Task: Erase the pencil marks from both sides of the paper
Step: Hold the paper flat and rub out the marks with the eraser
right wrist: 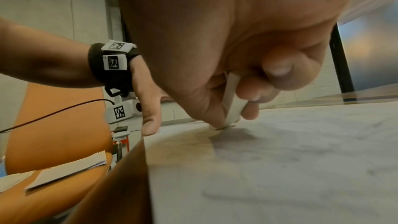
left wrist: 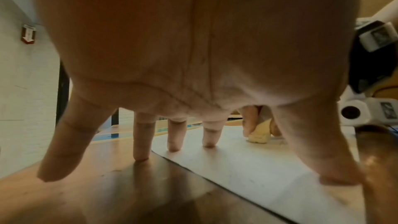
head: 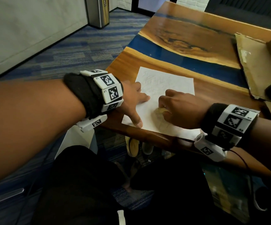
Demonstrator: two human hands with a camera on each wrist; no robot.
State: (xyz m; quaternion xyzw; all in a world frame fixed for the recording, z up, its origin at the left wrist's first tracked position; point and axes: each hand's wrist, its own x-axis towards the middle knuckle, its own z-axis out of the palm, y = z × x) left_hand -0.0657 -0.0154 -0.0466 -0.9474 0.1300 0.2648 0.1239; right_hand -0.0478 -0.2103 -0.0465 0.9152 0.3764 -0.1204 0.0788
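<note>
One wooden tabletop (head: 172, 39) is carrying one sheet of paper (head: 177, 85), which is lying flat near the front edge with faint pencil marks (head: 157, 80) showing on its far half. The left hand (head: 131, 96) is spreading straight fingers (left wrist: 207, 135) on the sheet's left side, probably to keep it from sliding. The right hand (head: 178, 108) is pinching one pale eraser (right wrist: 231, 101) tight, its tip touching the paper mid-sheet, likely for rubbing pressure.

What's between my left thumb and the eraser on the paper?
Only bare paper: in the head view, nothing lies on the sheet between the left hand's thumb and the eraser held by the right hand.
</note>
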